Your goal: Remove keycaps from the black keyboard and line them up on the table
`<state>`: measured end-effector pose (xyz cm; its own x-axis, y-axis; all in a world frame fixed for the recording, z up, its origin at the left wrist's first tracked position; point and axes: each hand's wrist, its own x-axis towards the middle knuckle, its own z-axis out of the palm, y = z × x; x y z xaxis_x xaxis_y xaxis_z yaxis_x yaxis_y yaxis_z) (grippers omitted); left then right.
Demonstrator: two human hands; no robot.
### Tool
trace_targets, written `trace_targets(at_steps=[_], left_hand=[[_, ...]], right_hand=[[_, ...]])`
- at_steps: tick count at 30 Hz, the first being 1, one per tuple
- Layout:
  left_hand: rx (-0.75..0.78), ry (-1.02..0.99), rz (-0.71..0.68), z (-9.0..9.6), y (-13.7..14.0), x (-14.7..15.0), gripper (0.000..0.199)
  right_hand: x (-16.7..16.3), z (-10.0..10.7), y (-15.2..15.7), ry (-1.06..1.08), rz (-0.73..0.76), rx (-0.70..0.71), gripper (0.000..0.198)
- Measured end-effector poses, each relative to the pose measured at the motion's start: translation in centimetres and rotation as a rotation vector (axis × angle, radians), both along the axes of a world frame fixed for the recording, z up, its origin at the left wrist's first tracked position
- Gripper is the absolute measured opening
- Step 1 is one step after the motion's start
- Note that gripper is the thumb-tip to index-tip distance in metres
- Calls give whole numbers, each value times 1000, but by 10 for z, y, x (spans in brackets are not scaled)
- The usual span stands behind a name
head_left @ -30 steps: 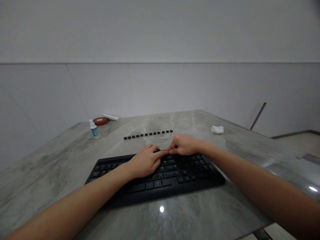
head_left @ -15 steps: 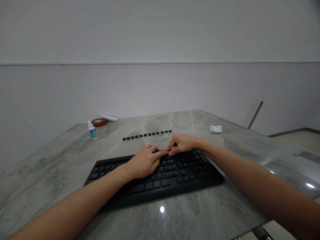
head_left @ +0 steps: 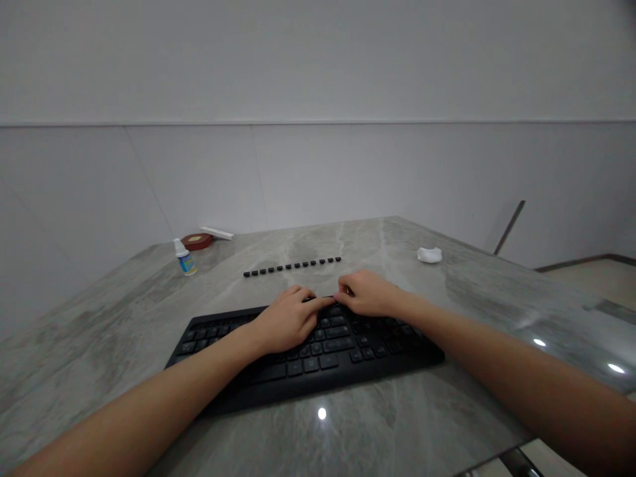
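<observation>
You're working the far edge of the black rectangular plastic kbd (head_left: 318, 380)
L hand (head_left: 287, 321) is resting on it, fingers loosely spread, gripping nothing visible; R hand (head_left: 368, 293) is working just beside L index tip, fingers nearly closed, can't tell if on anything. Kbd's lying on the grey marbled surface (head_left: 382, 421); you're best bracing it w/ L, keeping R pressure light & straight.

Bare left hand (head_left: 287, 322): palm down, fingers spread, index finger extended inward. Bare right hand (head_left: 370, 293): fingers curled, thumb near the left index fingertip. Both bare forearms (head_left: 171, 401) angle inward.
</observation>
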<state>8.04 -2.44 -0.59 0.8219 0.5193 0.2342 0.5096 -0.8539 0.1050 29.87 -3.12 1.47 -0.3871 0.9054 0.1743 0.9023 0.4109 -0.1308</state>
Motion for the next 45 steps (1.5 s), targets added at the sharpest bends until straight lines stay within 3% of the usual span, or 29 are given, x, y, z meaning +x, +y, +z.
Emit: trace_targets(at_steps=[5,14,18,22,27,35,45], left_hand=[[14,-75,12,-1,0,0,36],[47,-113,-174,-1,-1,-1,36],[-19,-152,-102,-3,1,2,34],[-83,-144,-3,3,10,12,23],[-148,-48,22,14,24,30,8],[-149,-225,88,-6,23,37,7],[-177,-199,98,-4,21,35,8]], right_hand=[[-6,-4,6,-50,-110,18,23],[-15,-10,3,-55,-217,195,35],[-18,-17,7,-65,-276,268,30],[-19,-18,9,-58,-315,256,29],[-20,-17,9,-61,-341,232,28],[-19,-18,8,-65,-337,239,27],[-22,-19,7,-73,-368,264,28]])
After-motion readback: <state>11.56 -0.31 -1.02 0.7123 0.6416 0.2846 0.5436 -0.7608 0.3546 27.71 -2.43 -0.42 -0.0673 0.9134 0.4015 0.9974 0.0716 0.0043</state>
